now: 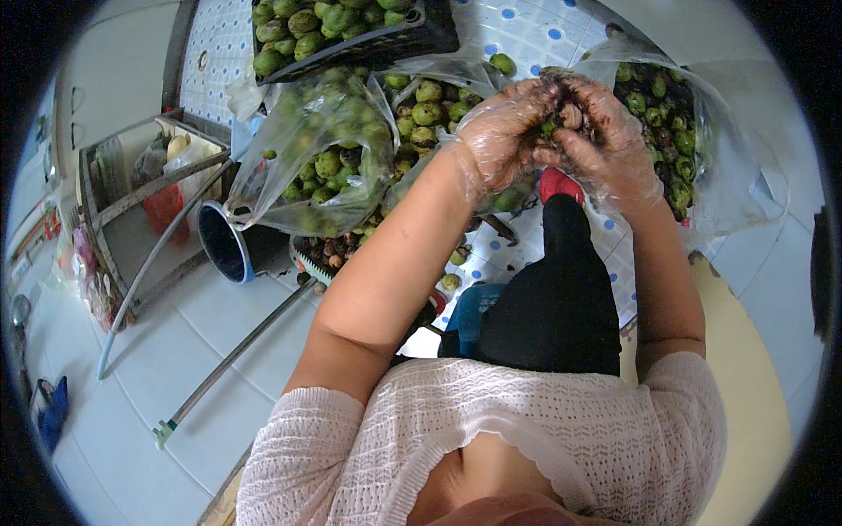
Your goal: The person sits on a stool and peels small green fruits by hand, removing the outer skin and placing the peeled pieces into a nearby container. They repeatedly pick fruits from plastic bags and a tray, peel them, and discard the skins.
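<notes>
My left hand (498,135) and my right hand (608,135) wear clear plastic gloves stained dark brown at the fingers. Between them they grip a walnut (571,117) whose pale brown shell shows through a blackened, broken husk. A bit of green husk (548,127) shows beside the shell, near my left fingers. Just beyond my left hand, green-husked walnuts (427,113) fill an open clear plastic bag. Right of my right hand, another clear bag (720,141) holds darker green and black husks (658,118).
A black crate (375,59) of green walnuts stands at the back. A tied-looking bag (329,177) of them leans beside a dark bucket (227,243). Shelled-out brown walnuts (329,251) lie in a basket. A metal pole (240,358) crosses the tiles; a wooden-framed cabinet (154,191) is left.
</notes>
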A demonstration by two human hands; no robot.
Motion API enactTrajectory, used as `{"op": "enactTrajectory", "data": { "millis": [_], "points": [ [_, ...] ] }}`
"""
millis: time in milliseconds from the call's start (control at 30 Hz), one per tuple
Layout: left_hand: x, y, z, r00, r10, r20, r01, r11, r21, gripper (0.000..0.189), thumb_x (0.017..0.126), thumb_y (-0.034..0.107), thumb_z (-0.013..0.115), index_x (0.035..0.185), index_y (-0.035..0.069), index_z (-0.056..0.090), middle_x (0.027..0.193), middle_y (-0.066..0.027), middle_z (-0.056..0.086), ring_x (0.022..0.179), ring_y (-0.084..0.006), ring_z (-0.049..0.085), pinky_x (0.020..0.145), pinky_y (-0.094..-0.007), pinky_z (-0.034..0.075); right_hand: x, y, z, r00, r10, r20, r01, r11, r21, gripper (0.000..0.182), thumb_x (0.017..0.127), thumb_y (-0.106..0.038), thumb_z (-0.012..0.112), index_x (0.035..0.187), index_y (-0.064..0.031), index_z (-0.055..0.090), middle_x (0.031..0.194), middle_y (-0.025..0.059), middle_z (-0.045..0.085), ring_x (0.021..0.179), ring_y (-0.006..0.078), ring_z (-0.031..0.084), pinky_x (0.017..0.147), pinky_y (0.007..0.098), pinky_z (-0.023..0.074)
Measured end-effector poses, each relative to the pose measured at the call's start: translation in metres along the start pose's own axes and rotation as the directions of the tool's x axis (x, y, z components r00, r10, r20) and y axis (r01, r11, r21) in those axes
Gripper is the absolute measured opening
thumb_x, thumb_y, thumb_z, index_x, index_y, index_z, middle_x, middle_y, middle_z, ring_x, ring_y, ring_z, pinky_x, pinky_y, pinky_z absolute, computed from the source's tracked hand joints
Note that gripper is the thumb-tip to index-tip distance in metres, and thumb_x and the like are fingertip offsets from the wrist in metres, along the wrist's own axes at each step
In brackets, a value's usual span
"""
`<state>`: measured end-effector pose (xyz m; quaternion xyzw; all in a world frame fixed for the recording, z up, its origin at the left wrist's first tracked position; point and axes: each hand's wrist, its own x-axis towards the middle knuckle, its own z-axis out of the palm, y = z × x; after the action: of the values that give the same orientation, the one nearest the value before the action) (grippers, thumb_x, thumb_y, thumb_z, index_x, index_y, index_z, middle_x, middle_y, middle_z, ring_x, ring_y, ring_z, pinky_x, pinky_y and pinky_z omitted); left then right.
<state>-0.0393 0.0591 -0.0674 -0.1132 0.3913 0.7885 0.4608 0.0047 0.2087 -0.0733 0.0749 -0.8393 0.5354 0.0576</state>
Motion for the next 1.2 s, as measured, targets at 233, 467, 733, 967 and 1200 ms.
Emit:
{"op": "enactTrajectory", "data": {
  "millis": [233,467,733,967,1200],
  "points": [
    [-0.012,-0.008,-0.019,1.0,-0.022,-0.007,0.023,0.996,0.081,0.022,0.081,0.025,0.054,0.09,0.005,0.055,0.076,-0.0034,0.059,0.064,-0.0113,0.055,0.049,-0.0202,0.043,0.006,-0.01,0.003,0.979,0.081,0.185,-0.069,0.995,-0.073,0.042,0.065,-0.015,0.063,0.101,-0.0043,0.047,0.096,0.0122,0.052,0.089,0.0256,0.052,0.079,0.0319,0.0416],
    [-0.022,-0.013,-0.015,0.999,0.013,0.038,-0.003,0.971,-0.237,0.023,0.079,0.012,0.056,0.097,0.0,0.05,0.084,-0.0077,0.059,0.07,-0.0153,0.058,0.057,-0.0231,0.048,0.0,-0.011,0.024,0.996,-0.075,0.04,0.079,0.991,-0.109,0.038,0.058,-0.005,0.058,0.094,-0.0019,0.045,0.085,0.0112,0.05,0.078,0.024,0.052,0.072,0.0309,0.0424],
    [-0.027,-0.017,-0.02,0.991,0.133,0.02,-0.113,0.905,-0.41,0.02,0.08,0.009,0.052,0.097,-0.001,0.05,0.087,-0.0095,0.057,0.073,-0.0156,0.058,0.057,-0.0243,0.049,0.003,0.0,0.042,0.995,-0.1,-0.004,0.1,0.995,0.03,0.035,0.062,-0.005,0.054,0.096,-0.0016,0.046,0.089,0.0103,0.049,0.08,0.0218,0.051,0.074,0.0302,0.0422],
    [-0.037,-0.001,-0.031,0.982,0.188,0.009,-0.186,0.978,-0.094,0.022,0.083,0.017,0.049,0.099,0.002,0.051,0.09,-0.0064,0.055,0.067,-0.0125,0.054,0.044,-0.0175,0.043,0.008,0.004,0.047,1.0,-0.021,-0.02,0.025,0.975,0.221,0.035,0.071,-0.007,0.056,0.104,-0.0031,0.047,0.098,0.0098,0.048,0.086,0.0183,0.05,0.078,0.0293,0.0408],
    [-0.036,-0.016,-0.061,0.978,0.125,0.166,-0.038,0.892,-0.45,0.03,0.081,0.018,0.053,0.106,0.002,0.047,0.099,-0.0116,0.053,0.081,-0.0228,0.054,0.063,-0.0298,0.049,-0.002,0.005,0.058,0.858,0.514,0.024,-0.472,0.768,0.433,0.039,0.081,-0.028,0.051,0.112,-0.0056,0.045,0.103,0.0044,0.054,0.084,0.0137,0.053,0.064,0.026,0.0459]
  ]
}}
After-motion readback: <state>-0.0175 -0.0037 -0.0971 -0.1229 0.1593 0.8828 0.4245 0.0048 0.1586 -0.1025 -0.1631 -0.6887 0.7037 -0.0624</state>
